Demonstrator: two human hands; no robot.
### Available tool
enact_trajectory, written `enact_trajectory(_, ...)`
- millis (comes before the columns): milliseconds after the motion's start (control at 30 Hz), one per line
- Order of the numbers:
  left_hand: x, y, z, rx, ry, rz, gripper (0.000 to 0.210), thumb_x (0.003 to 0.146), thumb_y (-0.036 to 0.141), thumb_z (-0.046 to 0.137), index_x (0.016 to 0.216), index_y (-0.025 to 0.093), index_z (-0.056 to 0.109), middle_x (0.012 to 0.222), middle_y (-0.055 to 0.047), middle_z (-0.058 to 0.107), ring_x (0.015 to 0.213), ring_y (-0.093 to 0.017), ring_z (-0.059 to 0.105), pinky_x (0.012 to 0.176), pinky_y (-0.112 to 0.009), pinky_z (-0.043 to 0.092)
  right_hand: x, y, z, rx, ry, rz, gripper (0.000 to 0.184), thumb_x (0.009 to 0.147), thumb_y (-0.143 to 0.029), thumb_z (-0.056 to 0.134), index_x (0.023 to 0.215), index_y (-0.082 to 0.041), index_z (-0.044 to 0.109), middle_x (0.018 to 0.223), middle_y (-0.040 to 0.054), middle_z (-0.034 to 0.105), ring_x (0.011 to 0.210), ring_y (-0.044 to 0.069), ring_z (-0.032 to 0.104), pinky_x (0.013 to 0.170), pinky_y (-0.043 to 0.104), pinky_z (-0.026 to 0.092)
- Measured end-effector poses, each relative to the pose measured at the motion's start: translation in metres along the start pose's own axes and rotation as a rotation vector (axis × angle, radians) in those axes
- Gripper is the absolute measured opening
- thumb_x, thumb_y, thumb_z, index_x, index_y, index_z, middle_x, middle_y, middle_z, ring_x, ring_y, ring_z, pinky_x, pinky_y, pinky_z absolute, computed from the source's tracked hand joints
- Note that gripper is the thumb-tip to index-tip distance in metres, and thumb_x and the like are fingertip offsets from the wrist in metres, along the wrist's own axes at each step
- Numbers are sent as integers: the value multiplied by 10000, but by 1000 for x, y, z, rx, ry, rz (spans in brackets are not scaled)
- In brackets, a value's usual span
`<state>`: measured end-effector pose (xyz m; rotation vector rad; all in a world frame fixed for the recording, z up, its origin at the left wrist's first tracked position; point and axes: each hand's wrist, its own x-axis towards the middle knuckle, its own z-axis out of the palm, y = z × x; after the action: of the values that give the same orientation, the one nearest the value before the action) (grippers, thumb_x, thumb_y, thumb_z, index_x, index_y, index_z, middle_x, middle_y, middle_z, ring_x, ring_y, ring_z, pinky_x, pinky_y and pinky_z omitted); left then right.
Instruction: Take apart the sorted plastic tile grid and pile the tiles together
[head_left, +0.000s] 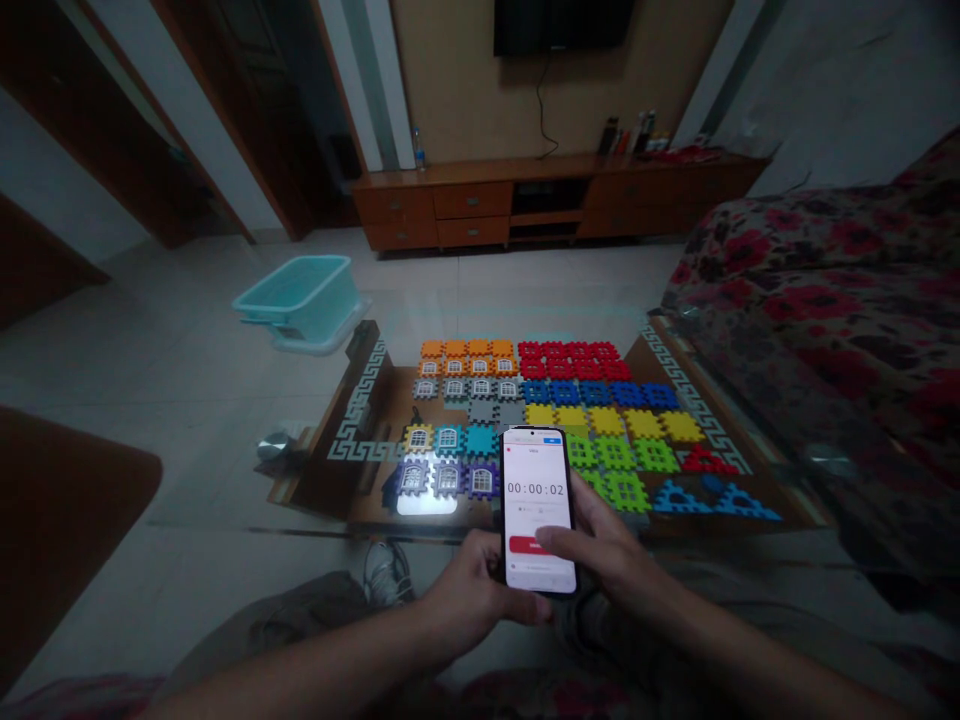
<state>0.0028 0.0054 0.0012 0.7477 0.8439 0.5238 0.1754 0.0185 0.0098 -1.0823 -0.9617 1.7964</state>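
A smartphone [537, 510] is held upright above the near edge of the glass table, its lit screen reading 00:00:02. My left hand [474, 588] grips its lower left side, with the thumb across the bottom edge. My right hand [604, 535] holds the right side, its thumb over the red button on the screen. Beyond the phone lie rows of interlocking plastic panels: orange ones [466, 348], red ones [574, 360], blue ones [600, 393], yellow ones [607, 418] and green ones [616, 453]. Purple window panels [448, 477] lie left of the phone, which hides some panels.
The glass table [247, 505] has wooden supports below. A turquoise bin [300, 300] stands on the floor past its left corner. To the right is a flowered sofa [832, 280]. A low wooden cabinet [472, 215] lines the far wall beneath a television [562, 25].
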Motion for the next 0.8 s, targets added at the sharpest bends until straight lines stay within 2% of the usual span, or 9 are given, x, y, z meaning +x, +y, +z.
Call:
enact_trajectory(133,5,0,-1,11,30,67,361,561,242,863,894,138,772,861,-45,740,789,-181,631,790,-311,487,5,6,3,-74,134,-97,723,694,-388,829,1270,-281,406,1301,114,581,1147,269,603,966,458,492)
enact_trajectory(233,9,3,0,66,41,167,404,629,258,828,1008,142,754,964,-64,747,867,-216,653,848,-347,499,7,9,8,-142,203,-167,784,667,-361,852,1275,-276,364,1315,126,547,1179,261,591,1002,465,476)
enact_trajectory(367,9,11,2,358,56,381,370,773,264,707,1128,163,719,1113,-71,728,1020,-246,642,974,-376,465,7,0,21,-198,253,-170,825,642,-324,849,1282,-249,334,1304,143,547,1157,272,607,993,468,489)
enact_trajectory(533,7,12,-2,820,90,546,389,845,282,610,1219,187,660,1158,-90,708,1034,-253,645,911,-353,487,-1,-9,29,-256,393,-219,823,590,-302,854,1241,-231,355,1289,142,555,1078,266,639,896,412,547)
enact_trajectory(600,7,10,-5,1025,42,625,369,835,280,609,1179,160,663,1096,-121,712,995,-265,650,882,-360,486,-9,-8,28,-297,423,-244,801,594,-280,835,1245,-220,374,1255,136,579,1042,260,651,848,389,561)
enact_trajectory(700,6,10,-8,1311,-138,745,349,836,290,595,1151,149,646,1072,-147,691,981,-281,636,871,-383,478,-29,-7,20,-441,426,-261,802,588,-215,796,1281,-207,393,1210,131,618,991,254,663,801,369,565)
enact_trajectory(800,3,14,-11,1424,-294,794,503,886,334,561,1363,195,486,1210,-144,640,1043,-268,619,888,-380,487,-58,-17,2,-655,496,-294,807,583,-219,769,1308,-204,416,1206,132,629,993,265,659,800,371,561)
